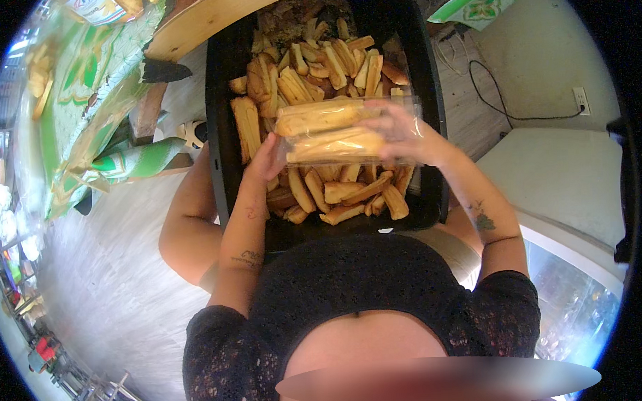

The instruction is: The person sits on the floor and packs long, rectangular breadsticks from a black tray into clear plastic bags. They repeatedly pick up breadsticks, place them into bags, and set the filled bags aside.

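Observation:
A clear plastic bag (329,131) with several toasted bread sticks inside lies sideways between my hands, above a black bin. My left hand (269,157) grips the bag's left end, its thumb against the plastic. At the bag's right end is my right hand (406,136), somewhat blurred, its fingers spread over or inside the plastic; which of the two I cannot tell. Under the bag, many loose bread sticks (344,194) fill the black plastic bin (215,124). Part of the heap is hidden by the bag and hands.
A table with a green and white patterned cover (91,65) stands at upper left, its wooden edge (203,21) crossing the bin's far left corner. To the right are a white appliance (558,171) and a black cord (535,117) plugged into a wall outlet (581,101).

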### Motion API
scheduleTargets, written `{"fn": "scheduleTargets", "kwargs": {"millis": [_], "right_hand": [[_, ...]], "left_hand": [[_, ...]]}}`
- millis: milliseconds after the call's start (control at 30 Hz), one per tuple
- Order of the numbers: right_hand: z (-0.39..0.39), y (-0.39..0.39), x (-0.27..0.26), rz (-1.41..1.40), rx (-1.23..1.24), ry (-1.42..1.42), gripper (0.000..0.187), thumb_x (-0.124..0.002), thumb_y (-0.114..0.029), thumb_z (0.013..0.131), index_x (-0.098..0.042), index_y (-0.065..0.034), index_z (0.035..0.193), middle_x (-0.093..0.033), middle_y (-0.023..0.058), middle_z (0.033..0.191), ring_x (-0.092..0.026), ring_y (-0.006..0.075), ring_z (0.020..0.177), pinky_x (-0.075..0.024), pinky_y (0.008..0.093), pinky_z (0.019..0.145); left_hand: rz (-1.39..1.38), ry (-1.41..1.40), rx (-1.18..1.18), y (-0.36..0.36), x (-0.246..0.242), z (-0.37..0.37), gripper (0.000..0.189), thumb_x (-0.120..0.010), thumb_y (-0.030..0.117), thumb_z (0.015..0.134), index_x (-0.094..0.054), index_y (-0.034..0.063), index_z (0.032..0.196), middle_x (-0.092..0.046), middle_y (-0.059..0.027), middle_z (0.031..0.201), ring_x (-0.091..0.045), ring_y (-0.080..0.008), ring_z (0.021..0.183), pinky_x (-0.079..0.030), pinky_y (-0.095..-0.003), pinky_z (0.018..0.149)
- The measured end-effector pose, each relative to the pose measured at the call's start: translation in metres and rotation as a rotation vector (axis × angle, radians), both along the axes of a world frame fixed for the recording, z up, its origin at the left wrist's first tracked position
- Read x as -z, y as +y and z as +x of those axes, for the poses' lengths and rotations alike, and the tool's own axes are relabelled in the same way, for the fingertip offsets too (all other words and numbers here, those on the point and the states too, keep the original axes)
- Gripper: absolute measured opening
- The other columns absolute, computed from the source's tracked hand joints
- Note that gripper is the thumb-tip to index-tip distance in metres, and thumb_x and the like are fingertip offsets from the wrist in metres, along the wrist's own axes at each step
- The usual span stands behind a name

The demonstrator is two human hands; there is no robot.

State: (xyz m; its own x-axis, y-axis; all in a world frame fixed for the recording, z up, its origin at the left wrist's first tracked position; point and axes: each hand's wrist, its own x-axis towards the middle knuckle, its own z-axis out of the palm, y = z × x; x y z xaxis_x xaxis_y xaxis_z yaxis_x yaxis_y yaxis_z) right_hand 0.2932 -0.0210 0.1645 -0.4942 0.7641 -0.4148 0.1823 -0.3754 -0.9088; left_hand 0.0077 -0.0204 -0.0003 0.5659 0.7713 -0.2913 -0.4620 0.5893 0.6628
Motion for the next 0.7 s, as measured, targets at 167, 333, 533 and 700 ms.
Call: {"fn": "scheduleTargets", "kwargs": {"millis": [167,333,533,700], "right_hand": [[-0.025,-0.011,-0.011,0.752,-0.166,-0.702,0.095,-0.081,-0.031,0.055,-0.031,-0.0079,0.133,-0.045,0.0182,0.121,-0.045,0.0337,0.111,-0.0366,0.0384,0.096],[-0.026,-0.007,-0.025,1.254,-0.473,-0.607,0.083,-0.078,-0.028,0.058,-0.041,-0.0091,0.13,-0.039,0.0163,0.132,-0.038,0.0324,0.122,-0.029,0.0398,0.102],[-0.023,-0.007,-0.005,0.871,0.021,-0.374,0.062,-0.067,-0.028,0.073,-0.045,-0.0078,0.127,-0.044,0.0135,0.129,-0.036,0.0327,0.124,-0.0252,0.043,0.104],[-0.015,-0.001,0.012,1.013,0.028,-0.436,0.046,-0.065,-0.017,0.076,-0.052,-0.0058,0.118,-0.05,0.0116,0.123,-0.04,0.0319,0.121,-0.0298,0.0402,0.102]], "left_hand": [[0.02,-0.25,-0.089,-0.007,-0.004,-0.001,0.102,-0.052,0.072,0.07,-0.005,0.0184,0.143,-0.032,-0.01,0.14,-0.032,-0.0271,0.128,-0.03,-0.0437,0.103],[-0.064,-0.077,0.237,0.004,-0.013,-0.014,0.088,-0.039,0.07,0.078,-0.024,0.0076,0.138,-0.039,-0.0115,0.136,-0.037,-0.0298,0.125,-0.032,-0.0459,0.102],[0.215,0.199,0.13,-0.004,-0.019,0.008,0.083,-0.054,0.053,0.082,-0.016,0.0096,0.141,-0.028,-0.0094,0.142,-0.035,-0.0272,0.127,-0.033,-0.0444,0.101],[0.179,-0.219,-0.051,0.003,-0.014,0.001,0.081,-0.053,0.051,0.083,-0.015,0.0079,0.141,-0.027,-0.0085,0.142,-0.033,-0.0253,0.127,-0.031,-0.044,0.103]]}}
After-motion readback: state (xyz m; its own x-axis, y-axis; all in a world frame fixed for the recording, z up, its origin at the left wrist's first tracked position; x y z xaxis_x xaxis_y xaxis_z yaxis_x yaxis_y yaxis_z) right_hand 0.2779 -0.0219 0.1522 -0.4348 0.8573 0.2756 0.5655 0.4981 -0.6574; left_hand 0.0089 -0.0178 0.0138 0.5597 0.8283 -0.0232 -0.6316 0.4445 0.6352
